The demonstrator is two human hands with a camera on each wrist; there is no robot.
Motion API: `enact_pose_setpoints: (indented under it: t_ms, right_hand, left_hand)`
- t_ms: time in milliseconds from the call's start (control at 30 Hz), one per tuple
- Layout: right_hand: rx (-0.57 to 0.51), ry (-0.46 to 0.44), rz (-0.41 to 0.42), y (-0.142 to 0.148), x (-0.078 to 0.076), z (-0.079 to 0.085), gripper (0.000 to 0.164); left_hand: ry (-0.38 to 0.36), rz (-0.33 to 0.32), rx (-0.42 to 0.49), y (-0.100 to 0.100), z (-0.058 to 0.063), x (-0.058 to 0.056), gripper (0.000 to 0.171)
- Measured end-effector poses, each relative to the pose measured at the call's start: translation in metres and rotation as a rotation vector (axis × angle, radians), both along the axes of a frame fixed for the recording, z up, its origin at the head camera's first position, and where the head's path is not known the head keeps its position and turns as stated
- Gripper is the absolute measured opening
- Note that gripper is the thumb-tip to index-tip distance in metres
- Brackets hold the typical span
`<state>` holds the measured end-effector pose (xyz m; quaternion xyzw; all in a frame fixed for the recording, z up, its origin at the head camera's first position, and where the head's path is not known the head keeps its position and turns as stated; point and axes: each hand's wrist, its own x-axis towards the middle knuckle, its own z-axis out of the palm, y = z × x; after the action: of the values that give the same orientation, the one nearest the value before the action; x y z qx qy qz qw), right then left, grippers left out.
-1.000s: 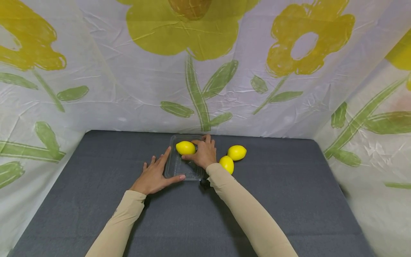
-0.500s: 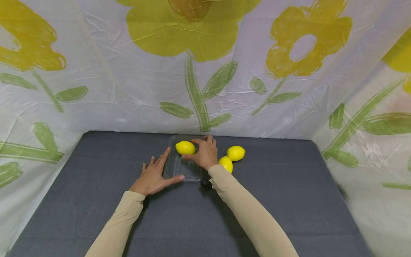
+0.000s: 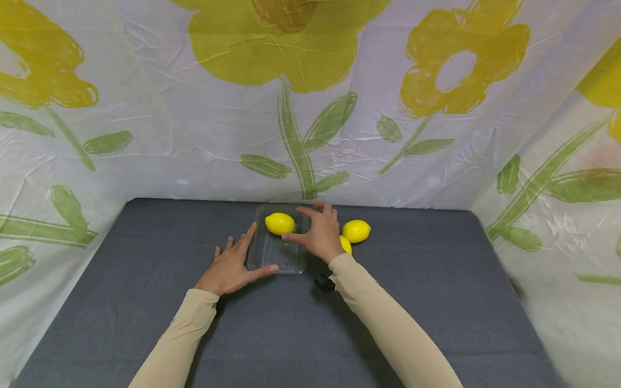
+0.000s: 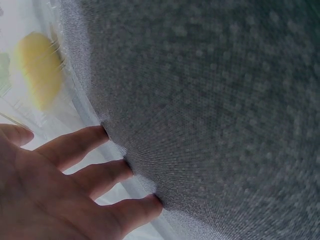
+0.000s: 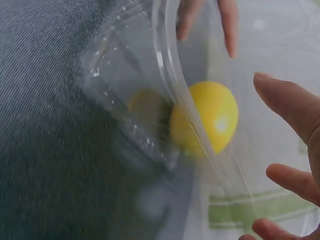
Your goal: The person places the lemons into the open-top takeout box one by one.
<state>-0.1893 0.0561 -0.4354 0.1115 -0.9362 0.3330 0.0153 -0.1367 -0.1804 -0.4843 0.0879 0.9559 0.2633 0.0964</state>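
Observation:
A clear plastic container (image 3: 271,261) stands toward the back of the table with one yellow lemon (image 3: 280,223) in its far part. My left hand (image 3: 230,268) rests at the container's left side, fingers spread and thumb along its near edge. My right hand (image 3: 319,231) is over the container's right side, thumb and fingers apart, with nothing between them. In the right wrist view the lemon (image 5: 220,115) shows inside the see-through wall, apart from the right fingertips. Two more lemons are just right of that hand: one whole lemon (image 3: 356,231) and one partly hidden lemon (image 3: 345,244).
Dark grey cloth (image 3: 271,334) covers the table. A white curtain (image 3: 204,134) printed with yellow flowers hangs behind the back edge and on both sides. A small black object (image 3: 324,282) is under the right wrist.
My right hand has let go of the lemon in the container and drawn back to the right, its fingers widening. The left hand and the container have stayed in place.

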Motion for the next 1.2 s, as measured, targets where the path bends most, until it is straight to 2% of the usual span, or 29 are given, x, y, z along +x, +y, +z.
enact_pose_setpoints:
  t_ms: [267, 600, 833, 1200]
  right_hand:
    - [-0.037, 0.042, -0.011, 0.024, 0.015, 0.006, 0.073]
    - [-0.041, 0.163, -0.063, 0.05, 0.033, 0.007, 0.07]
    - [-0.05, 0.117, -0.151, 0.066, 0.048, 0.004, 0.069]
    - [-0.019, 0.152, -0.221, 0.084, 0.068, -0.016, 0.07]
  left_hand:
    - [-0.007, 0.006, -0.006, 0.0, 0.0, 0.0, 0.12]
    - [-0.003, 0.004, 0.006, 0.0, 0.0, -0.001, 0.12]
    - [0.001, 0.004, 0.013, 0.0, 0.0, 0.0, 0.12]
    - [-0.003, 0.002, 0.016, 0.0, -0.001, 0.0, 0.121]
